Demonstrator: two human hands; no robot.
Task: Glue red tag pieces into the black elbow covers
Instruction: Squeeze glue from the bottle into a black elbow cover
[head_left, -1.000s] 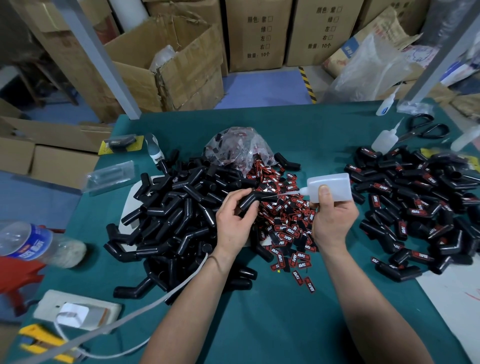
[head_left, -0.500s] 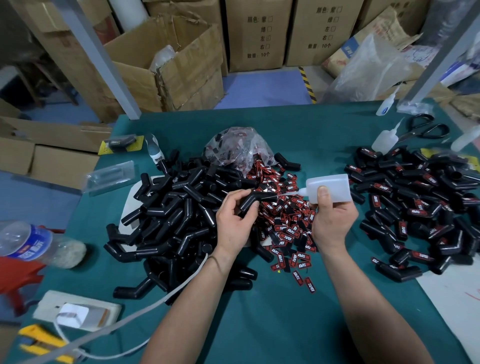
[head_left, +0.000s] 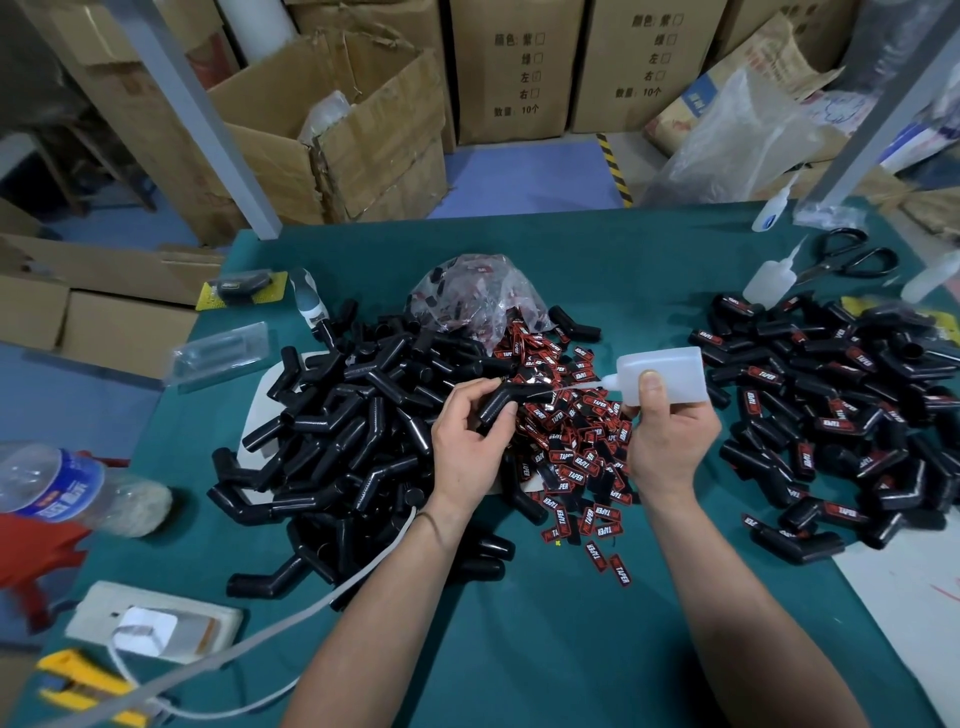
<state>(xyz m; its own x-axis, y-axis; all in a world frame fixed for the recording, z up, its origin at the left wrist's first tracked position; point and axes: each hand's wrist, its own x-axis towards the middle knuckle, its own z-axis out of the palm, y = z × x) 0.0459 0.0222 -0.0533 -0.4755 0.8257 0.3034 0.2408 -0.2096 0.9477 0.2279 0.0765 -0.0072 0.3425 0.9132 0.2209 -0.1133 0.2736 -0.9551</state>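
Gluing seems in hand: left grip (head_left: 467, 441) pinches a black plastic elbow cover (head_left: 500, 404) over the red printed tag pile (head_left: 571, 452), right grip (head_left: 670, 447) clasps a white squeeze bottle (head_left: 662, 374), nozzle at the cover; next likely calls for a tag.

Black-handled scissors (head_left: 841, 260) lie at the teal tabletop's (head_left: 545, 649) far right. A clear plastic water bottle (head_left: 67, 488) lies at its left edge, near a white power strip (head_left: 98, 605). Brown cardboard boxes (head_left: 519, 67) stand behind.
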